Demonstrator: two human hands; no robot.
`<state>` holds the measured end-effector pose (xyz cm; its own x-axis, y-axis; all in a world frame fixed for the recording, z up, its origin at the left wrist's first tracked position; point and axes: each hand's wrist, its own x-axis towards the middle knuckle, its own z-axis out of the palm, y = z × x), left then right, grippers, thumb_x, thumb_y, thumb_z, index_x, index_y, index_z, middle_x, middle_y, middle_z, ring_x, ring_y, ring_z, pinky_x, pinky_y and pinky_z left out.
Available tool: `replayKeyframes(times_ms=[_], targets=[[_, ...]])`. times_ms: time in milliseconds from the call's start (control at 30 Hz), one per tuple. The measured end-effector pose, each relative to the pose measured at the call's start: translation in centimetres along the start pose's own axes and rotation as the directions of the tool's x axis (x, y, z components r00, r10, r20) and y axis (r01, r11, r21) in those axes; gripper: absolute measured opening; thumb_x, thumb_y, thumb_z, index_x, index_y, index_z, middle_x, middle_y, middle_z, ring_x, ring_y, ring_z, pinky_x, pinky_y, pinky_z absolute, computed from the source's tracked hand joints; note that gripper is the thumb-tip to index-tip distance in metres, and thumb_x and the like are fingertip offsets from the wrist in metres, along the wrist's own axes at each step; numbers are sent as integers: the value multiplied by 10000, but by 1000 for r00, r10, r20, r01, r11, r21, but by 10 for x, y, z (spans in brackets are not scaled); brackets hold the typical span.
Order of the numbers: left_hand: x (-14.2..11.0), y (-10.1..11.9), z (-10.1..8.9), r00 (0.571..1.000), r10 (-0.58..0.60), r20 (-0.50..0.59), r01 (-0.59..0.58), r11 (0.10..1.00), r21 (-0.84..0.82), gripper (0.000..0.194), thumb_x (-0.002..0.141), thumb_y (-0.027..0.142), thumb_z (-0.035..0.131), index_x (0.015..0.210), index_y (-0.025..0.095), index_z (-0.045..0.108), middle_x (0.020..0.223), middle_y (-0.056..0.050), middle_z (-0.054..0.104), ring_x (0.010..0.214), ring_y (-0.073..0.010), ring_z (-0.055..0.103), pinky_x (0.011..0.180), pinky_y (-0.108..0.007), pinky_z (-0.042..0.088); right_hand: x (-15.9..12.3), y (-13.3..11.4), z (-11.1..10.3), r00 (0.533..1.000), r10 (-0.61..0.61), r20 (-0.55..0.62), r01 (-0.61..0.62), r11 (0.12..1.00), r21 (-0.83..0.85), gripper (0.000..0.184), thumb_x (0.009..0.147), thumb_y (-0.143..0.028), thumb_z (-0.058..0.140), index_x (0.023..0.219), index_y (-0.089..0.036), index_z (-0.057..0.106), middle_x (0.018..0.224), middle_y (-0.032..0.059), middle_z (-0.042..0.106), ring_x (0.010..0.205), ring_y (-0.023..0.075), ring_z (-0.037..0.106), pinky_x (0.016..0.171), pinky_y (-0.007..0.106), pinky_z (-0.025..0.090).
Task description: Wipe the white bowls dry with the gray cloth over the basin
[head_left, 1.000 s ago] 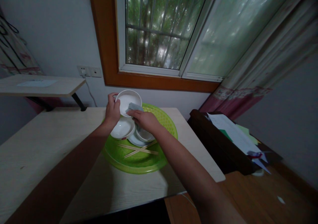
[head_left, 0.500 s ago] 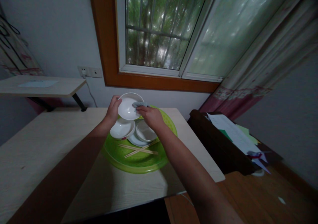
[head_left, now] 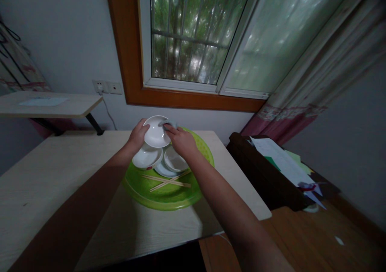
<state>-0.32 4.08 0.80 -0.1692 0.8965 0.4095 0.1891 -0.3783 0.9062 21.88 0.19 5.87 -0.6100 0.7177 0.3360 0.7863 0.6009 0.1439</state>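
A white bowl (head_left: 155,134) is tilted toward me above the back of a green plastic basin (head_left: 169,203). My left hand (head_left: 138,137) grips its left rim, thumb on the inside. In my right hand (head_left: 181,142) is a grey-blue cloth (head_left: 170,123), pressed to the bowl's right rim and inner wall. Below, a second white bowl (head_left: 147,156) with a red mark on its outside sits in the basin. Beside it a smaller bowl (head_left: 175,160) rests on a pale plate (head_left: 163,170), partly behind my right hand. Chopsticks (head_left: 171,181) lie crossed in front of them.
The basin stands on a pale wooden table (head_left: 99,223), close to the wall under a window (head_left: 196,35). A raised shelf (head_left: 57,105) is at the left, near wall sockets (head_left: 107,87). Right of the table is a dark brown piece of furniture (head_left: 262,175) with papers (head_left: 280,155) on it.
The held bowl has shifted slightly right and down, and its tilt has changed. My right hand has moved the cloth from the bowl's inside toward its right rim. The dishes below stay put.
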Motion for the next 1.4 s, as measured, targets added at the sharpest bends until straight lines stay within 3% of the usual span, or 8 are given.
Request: replayKeyframes(times_ms=[167,367,600,800,1033,1233,1400], targets=[[-9,13,-1,991,86,-101,-64,978,196,317,864,401,495,1112,231,596,1045,-71,674,1012,-276,636,927,-444,509,-1,-9,8,997,44,62,-43,999,-16,508,1013,-216,341,1488,-260,517,1688,28,331,978,248,723,841,421,617],[-12,20,-3,960,235,-149,-179,931,319,316,884,328,485,1174,228,559,1175,-95,641,1146,-276,599,1068,-473,458,-6,-19,12,988,-95,119,82,991,109,566,983,-297,453,1547,-335,435,1701,9,298,1103,283,714,893,449,620],[-11,16,-5,909,401,-115,-332,862,382,312,916,307,479,1212,237,545,1216,-99,612,1184,-262,580,1075,-464,453,-5,-19,20,962,-250,109,210,933,292,746,924,-203,497,1626,-323,276,1725,14,227,1253,261,647,995,427,586],[-11,16,-6,896,429,-113,-354,845,402,309,912,305,497,1210,244,549,1206,-95,618,1158,-264,592,1053,-465,469,-3,-18,15,987,-109,118,87,979,183,602,984,-253,432,1573,-369,396,1700,-40,295,1213,262,661,986,450,590],[-10,19,-2,907,412,-90,-352,856,378,328,881,274,501,1203,231,546,1199,-98,624,1145,-269,595,1039,-473,476,-4,-14,10,995,55,81,-50,997,-61,593,997,-200,374,1580,-312,379,1748,-3,94,1113,286,666,871,476,605],[-10,17,-3,893,434,-116,-363,849,385,324,885,256,504,1205,237,551,1197,-93,623,1122,-258,601,1022,-458,485,-2,-16,14,996,38,86,-33,998,-55,606,996,-210,351,1598,-277,343,1749,8,81,997,262,706,825,462,615],[-12,19,-3,885,446,-132,-360,837,411,328,886,264,508,1210,234,550,1195,-88,617,1125,-253,599,1021,-447,488,-3,-21,16,990,-53,128,46,998,52,619,984,-274,416,1596,-332,348,1742,-6,137,991,271,727,830,469,629]])
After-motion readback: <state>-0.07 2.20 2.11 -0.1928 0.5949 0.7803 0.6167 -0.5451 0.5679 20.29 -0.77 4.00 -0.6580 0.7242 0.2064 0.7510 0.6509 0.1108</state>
